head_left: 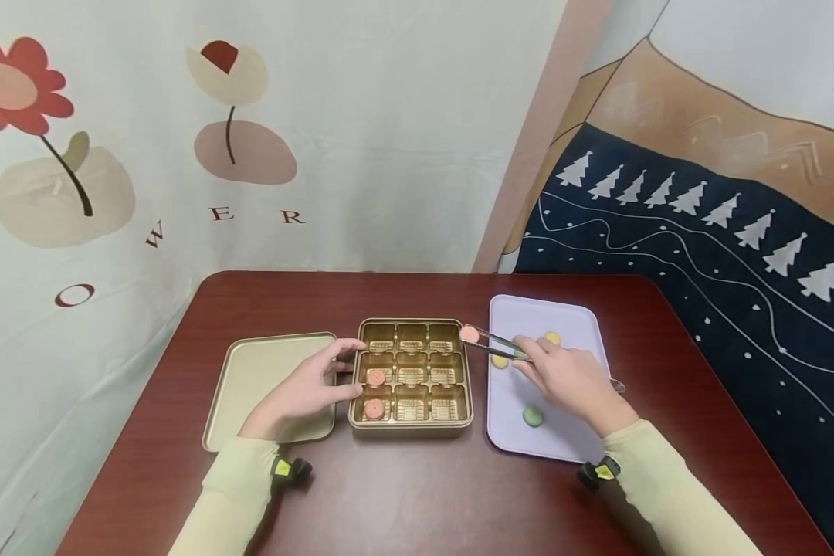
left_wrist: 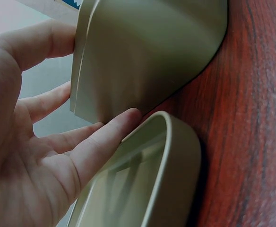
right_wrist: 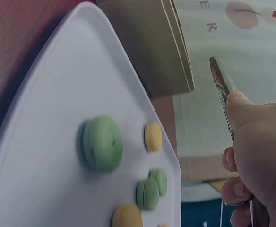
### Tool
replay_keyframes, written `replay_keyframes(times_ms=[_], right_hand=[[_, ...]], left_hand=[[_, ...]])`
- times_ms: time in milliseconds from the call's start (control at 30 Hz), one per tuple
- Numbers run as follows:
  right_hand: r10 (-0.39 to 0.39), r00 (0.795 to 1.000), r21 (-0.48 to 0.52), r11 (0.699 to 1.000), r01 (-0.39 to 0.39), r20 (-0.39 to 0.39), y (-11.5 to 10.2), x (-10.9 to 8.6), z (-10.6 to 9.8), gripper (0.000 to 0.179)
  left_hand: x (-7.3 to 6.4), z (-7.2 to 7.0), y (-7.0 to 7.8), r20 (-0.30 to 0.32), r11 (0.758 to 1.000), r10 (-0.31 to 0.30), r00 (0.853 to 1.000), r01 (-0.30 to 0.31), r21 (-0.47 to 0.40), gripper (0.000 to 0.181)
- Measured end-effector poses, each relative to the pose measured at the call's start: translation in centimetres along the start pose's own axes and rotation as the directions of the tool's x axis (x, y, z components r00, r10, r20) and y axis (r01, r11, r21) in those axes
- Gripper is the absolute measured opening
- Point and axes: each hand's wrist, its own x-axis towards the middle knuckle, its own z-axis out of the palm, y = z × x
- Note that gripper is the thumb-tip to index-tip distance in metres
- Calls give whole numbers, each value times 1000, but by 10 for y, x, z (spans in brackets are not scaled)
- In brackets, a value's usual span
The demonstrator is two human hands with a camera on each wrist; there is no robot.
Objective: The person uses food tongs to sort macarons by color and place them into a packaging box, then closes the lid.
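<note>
A gold tin with a divided insert stands mid-table. Two pink macarons, a middle-row one and a front-row one, sit in its left column. My left hand touches the tin's left side, thumb and fingers spread along the wall. Metal tongs are held in my right hand, which hovers over the lilac tray. Between the tong tips a pink macaron hangs by the tin's right rim. In the right wrist view the tongs point away, their tips partly hidden.
Left of the tin lies its gold lid, partly under my left hand. On the tray are a green macaron, a yellow macaron and several others. A clear rounded object sticks out past the tray's right edge.
</note>
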Motion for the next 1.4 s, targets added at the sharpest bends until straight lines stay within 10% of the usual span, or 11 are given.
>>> replay_keyframes(times_ms=[833, 1400], right_hand=[[-180, 983, -17, 983, 180, 20, -63, 83, 21, 37], [-168, 984, -20, 985, 169, 59, -76, 100, 26, 40]], left_hand=[[3, 2, -2, 11, 1000, -26, 1000, 26, -4, 64], [0, -1, 2, 5, 1000, -18, 1000, 18, 4, 64]])
